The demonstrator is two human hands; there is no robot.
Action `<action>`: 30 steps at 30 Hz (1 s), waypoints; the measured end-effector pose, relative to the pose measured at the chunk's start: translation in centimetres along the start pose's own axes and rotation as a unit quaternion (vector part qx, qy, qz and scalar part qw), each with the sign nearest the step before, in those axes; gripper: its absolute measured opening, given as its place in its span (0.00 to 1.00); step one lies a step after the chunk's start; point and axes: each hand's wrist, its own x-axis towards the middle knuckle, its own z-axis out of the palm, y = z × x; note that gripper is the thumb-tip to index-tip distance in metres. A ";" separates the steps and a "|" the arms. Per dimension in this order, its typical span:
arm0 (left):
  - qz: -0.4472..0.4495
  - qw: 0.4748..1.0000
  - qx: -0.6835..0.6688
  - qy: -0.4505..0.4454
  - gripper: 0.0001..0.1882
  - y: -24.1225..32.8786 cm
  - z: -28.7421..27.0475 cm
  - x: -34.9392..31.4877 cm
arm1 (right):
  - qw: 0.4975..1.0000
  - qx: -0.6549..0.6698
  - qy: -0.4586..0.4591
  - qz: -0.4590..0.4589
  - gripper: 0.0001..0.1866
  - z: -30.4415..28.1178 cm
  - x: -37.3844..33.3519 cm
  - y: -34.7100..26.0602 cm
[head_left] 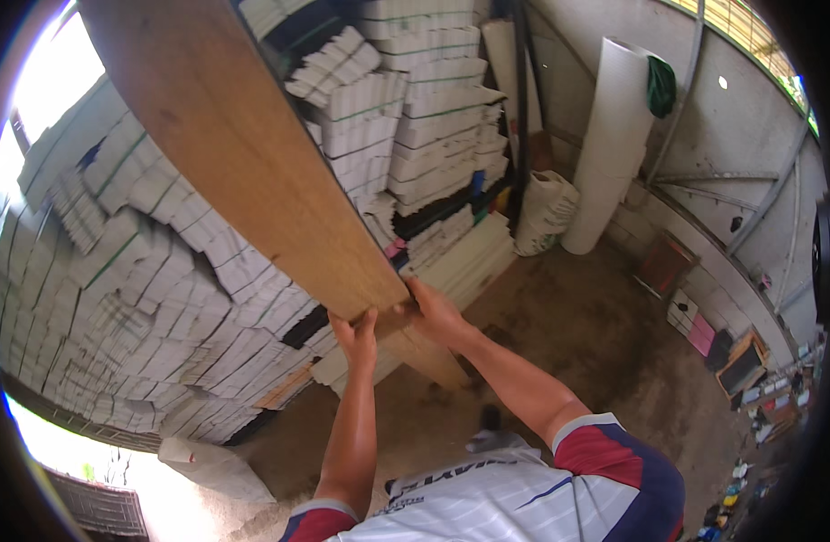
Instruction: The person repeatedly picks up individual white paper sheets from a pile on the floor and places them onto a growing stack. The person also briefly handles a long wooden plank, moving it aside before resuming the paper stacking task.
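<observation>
A long, wide brown wooden board [243,144] slants from the upper left down to my hands, its lower end close to me. My left hand [354,334] grips the left corner of that end, with the thumb on the board's face. At the right edge my right hand [436,316] holds the same end, fingers wrapped round the side. Below the hands a further strip of wood [428,357] slopes toward the floor; whether it is part of the same board I cannot tell.
Stacked bundles of white strips [153,298] fill the left and back. A tall white roll [604,144] leans at the back wall beside a white sack [546,212]. Loose small items [776,397] and a framed panel [742,366] line the right side. Another pale sack [218,468] lies lower left.
</observation>
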 end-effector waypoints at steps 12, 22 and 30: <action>0.001 0.991 0.017 -0.132 0.31 -5.6 28.2 8.6 | 0.983 0.037 0.156 0.088 0.24 -23.0 7.1 12.4; 0.086 0.943 0.205 -0.249 0.18 -12.4 44.7 18.6 | 0.968 0.052 0.232 0.075 0.20 -37.6 18.9 23.7; 0.126 0.953 0.162 -0.221 0.16 -15.2 59.1 25.0 | 0.971 0.030 0.236 0.017 0.20 -48.9 27.3 31.1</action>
